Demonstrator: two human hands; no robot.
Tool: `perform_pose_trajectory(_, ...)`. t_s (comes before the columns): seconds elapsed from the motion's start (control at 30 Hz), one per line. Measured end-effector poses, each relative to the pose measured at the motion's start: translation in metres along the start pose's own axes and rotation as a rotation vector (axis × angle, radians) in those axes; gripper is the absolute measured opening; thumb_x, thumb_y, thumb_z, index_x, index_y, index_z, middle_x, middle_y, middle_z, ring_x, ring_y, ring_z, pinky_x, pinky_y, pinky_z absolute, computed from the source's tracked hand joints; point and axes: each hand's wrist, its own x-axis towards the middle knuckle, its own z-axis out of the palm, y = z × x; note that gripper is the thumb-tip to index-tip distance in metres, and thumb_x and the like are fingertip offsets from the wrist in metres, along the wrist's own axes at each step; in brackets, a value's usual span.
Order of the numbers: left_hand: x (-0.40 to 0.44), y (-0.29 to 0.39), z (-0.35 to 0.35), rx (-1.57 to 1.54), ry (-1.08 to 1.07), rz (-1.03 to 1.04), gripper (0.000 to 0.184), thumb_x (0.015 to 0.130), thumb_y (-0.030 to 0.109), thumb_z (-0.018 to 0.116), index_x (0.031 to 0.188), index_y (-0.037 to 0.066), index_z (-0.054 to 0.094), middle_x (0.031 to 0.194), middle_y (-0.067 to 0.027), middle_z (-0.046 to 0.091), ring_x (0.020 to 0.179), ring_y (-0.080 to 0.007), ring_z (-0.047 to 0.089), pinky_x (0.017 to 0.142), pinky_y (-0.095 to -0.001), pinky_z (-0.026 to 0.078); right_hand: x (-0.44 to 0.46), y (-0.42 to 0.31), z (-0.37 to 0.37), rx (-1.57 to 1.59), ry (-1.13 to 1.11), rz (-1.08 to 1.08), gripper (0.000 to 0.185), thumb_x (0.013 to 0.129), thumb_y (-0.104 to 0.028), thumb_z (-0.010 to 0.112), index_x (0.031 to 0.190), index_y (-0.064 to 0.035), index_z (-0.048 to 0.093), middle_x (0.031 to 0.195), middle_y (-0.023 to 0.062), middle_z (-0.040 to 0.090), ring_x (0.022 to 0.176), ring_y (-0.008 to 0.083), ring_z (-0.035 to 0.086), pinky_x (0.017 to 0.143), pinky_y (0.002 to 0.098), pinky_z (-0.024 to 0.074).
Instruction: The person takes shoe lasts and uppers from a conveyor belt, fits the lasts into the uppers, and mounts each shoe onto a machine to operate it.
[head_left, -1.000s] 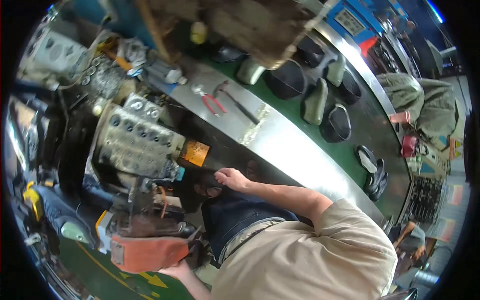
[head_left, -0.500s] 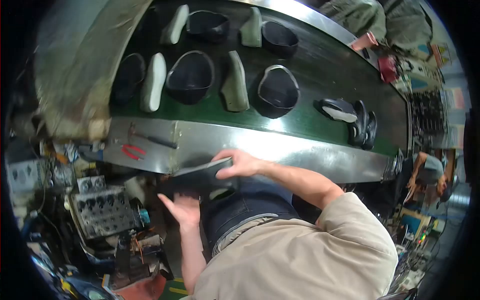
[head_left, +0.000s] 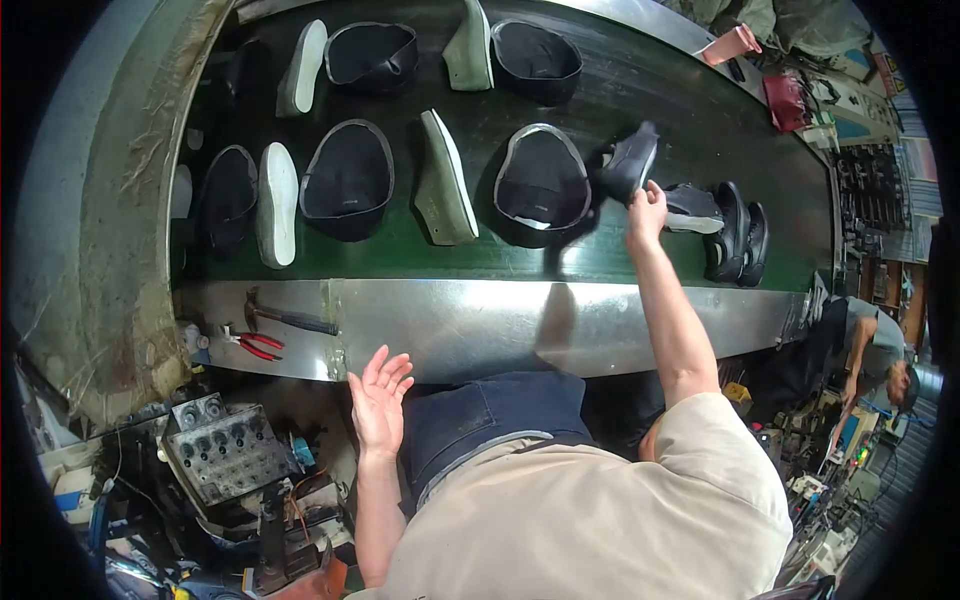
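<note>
My right hand (head_left: 648, 212) is stretched over the green belt, its fingers closed on one end of a black shoe (head_left: 630, 165), which is tilted. Just beyond it lie several black shoes (head_left: 733, 235), one with a pale sole, at the right of the belt. With palm up and fingers spread, my left hand (head_left: 378, 400) is empty near the belt's metal edge (head_left: 450, 325). Left of the held shoe, black shoe uppers (head_left: 543, 180) stand in rows, alternating with pale greenish shoe lasts (head_left: 447, 185).
A hammer (head_left: 290, 318) and red-handled pliers (head_left: 255, 343) lie on the metal edge at left. Below them is a machine block (head_left: 228, 452) with round fittings. A co-worker (head_left: 872, 350) bends at the far right. A pink cup (head_left: 730, 45) stands on the far rail.
My right hand has moved from near my lap out over the belt with the dark shoe. My left hand has left the orange machine part and risen. The view has turned towards the belt.
</note>
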Motion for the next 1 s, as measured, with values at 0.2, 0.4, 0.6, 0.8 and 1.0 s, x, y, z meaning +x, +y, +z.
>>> perform_pose_trajectory(0.2, 0.027, 0.011, 0.023, 0.231, -0.005, 0.021, 0.063, 0.104, 0.05, 0.025, 0.14, 0.001, 0.043, 0.126, -0.0159, 0.058, 0.118, -0.0237, 0.054, 0.098, -0.0365, 0.041, -0.099, -0.039, 0.044, -0.752, -0.637, -0.976, 0.045, 0.076, -0.032, 0.077, 0.112, -0.0082, 0.065, 0.114, 0.016, 0.058, 0.118, 0.0349, 0.049, 0.104, 0.0515, 0.0338)
perform_pose_trajectory(0.4, 0.044, 0.026, 0.083, 0.592, -0.148, 0.155, 0.046, 0.099, 0.021, 0.053, 0.14, 0.002, 0.044, 0.131, -0.013, 0.055, 0.125, -0.024, 0.05, 0.104, -0.0359, 0.038, -0.167, -0.105, 0.085, -0.877, -1.269, -1.032, 0.03, 0.092, -0.034, 0.058, 0.078, -0.0068, 0.06, 0.075, 0.0114, 0.065, 0.071, 0.0331, 0.065, 0.059, 0.0434, 0.0526)
perform_pose_trajectory(0.6, 0.043, 0.041, 0.093, 0.738, -0.37, 0.045, 0.05, 0.079, 0.012, 0.078, 0.122, -0.003, 0.057, 0.12, -0.0126, 0.06, 0.114, -0.0215, 0.056, 0.099, -0.0353, 0.043, -0.251, -0.208, 0.115, -0.438, -1.548, -0.76, 0.019, 0.093, -0.022, 0.06, 0.087, -0.0045, 0.055, 0.072, 0.0142, 0.06, 0.068, 0.0335, 0.065, 0.059, 0.0437, 0.051)
perform_pose_trajectory(0.8, -0.014, 0.064, 0.029, 0.042, -0.212, -0.049, 0.044, 0.086, 0.008, 0.071, 0.125, -0.005, 0.053, 0.119, -0.01, 0.062, 0.107, -0.0167, 0.06, 0.096, -0.0324, 0.047, -0.176, -0.118, 0.266, -0.206, -0.703, -0.791, 0.035, 0.087, -0.023, 0.069, 0.114, -0.0032, 0.057, 0.106, 0.0156, 0.058, 0.088, 0.0312, 0.06, 0.08, 0.0385, 0.0503)
perform_pose_trajectory(1.0, -0.077, 0.071, -0.017, -0.123, 0.092, 0.033, 0.042, 0.087, 0.01, 0.068, 0.125, -0.002, 0.055, 0.118, -0.0117, 0.063, 0.107, -0.0225, 0.062, 0.098, -0.0362, 0.047, -0.114, -0.045, 0.318, -0.957, -0.687, -0.234, 0.075, 0.073, -0.043, 0.076, 0.131, -0.0058, 0.047, 0.121, 0.0238, 0.061, 0.114, 0.0379, 0.06, 0.096, 0.0435, 0.0474)
